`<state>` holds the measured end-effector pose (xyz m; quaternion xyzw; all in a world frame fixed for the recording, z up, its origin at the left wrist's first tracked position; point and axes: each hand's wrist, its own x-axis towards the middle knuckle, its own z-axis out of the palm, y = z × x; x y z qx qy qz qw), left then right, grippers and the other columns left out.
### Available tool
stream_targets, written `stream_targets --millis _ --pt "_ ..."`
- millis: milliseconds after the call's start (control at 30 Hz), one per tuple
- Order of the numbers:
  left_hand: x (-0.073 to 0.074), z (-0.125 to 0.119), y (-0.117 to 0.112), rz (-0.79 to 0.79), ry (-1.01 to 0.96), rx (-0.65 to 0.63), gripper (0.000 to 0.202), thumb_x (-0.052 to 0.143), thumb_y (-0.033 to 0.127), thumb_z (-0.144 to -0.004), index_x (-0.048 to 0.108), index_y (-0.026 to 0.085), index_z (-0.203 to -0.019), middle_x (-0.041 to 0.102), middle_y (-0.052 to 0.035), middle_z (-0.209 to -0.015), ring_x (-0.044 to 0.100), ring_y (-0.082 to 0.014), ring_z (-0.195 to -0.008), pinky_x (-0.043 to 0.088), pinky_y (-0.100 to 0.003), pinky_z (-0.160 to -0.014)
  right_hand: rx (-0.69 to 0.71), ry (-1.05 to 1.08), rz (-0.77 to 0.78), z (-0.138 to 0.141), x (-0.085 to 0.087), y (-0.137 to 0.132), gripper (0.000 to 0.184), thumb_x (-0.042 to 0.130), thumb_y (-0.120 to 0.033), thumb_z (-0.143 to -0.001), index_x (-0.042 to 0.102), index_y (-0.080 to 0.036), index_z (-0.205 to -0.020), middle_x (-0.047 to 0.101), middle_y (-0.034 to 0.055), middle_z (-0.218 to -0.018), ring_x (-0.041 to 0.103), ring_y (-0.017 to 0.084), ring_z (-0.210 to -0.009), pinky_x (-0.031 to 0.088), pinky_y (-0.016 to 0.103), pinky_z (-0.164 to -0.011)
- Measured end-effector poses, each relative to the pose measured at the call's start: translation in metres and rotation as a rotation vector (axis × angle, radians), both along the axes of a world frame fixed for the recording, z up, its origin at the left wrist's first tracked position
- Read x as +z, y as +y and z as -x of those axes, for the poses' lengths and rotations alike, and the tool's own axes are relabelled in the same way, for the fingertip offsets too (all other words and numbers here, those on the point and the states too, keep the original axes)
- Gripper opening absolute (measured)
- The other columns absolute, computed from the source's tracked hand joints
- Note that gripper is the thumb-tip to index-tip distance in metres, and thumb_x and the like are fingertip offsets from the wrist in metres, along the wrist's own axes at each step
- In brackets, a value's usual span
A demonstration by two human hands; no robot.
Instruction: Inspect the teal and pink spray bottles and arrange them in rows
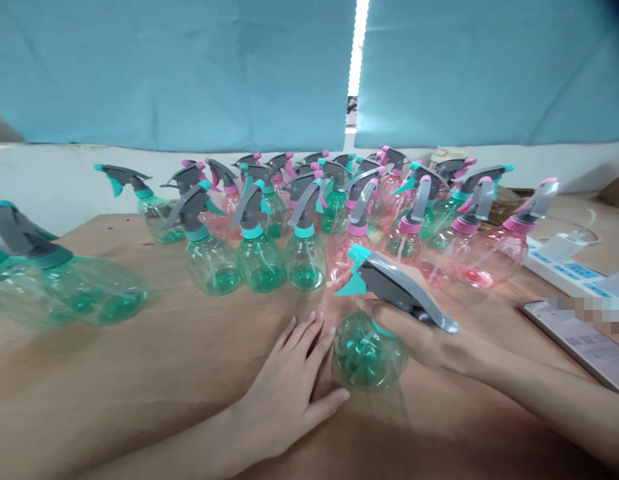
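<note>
My right hand (414, 327) is wrapped round the neck of a green spray bottle (366, 357), just under its grey and teal trigger head. The bottle tilts, its rounded base toward me; whether it touches the table cannot be made out. Flat on the wooden table (189, 393) lies my left hand (294, 380), fingers spread, just left of that bottle and holding nothing. Beyond both hands stand several spray bottles in rows, among them a green one (305, 263) with a teal collar and a pink one (489, 257) with a pink collar.
More green spray bottles (94, 293) stand at the left edge. On the right are a white power strip (564, 267) with a plugged-in charger (564, 245) and a phone (579, 340). A blue curtain (189, 73) hangs behind the table above a white wall (79, 183).
</note>
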<state>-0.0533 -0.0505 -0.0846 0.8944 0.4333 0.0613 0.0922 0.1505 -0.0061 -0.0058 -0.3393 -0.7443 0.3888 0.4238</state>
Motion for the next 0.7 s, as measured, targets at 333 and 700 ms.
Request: stream_targets --millis 333,700 --pt "0.000 -0.001 0.000 -0.002 -0.015 0.008 0.071 0.047 0.059 -0.093 0.038 0.010 -0.144 0.036 -0.0189 -0.151 0.031 -0.0332 -0.140 0.027 -0.054 -0.113 0.018 -0.024 -0.112 -0.005 -0.009 0.004 0.024 0.051 -0.008 -0.076 0.035 -0.023 -0.068 0.035 -0.0069 -0.065 0.028 0.009 -0.051 0.030 0.023 -0.046" --pt "0.003 -0.003 -0.001 0.025 0.016 0.011 0.076 0.044 0.059 -0.094 0.033 0.006 -0.146 0.027 -0.0215 -0.154 0.025 -0.0339 -0.142 0.026 -0.055 -0.112 -0.094 -0.131 -0.063 0.005 0.012 -0.003 0.019 0.055 -0.026 -0.082 0.045 -0.024 -0.065 0.044 -0.0048 -0.058 0.044 0.011 -0.050 0.040 0.023 -0.046"
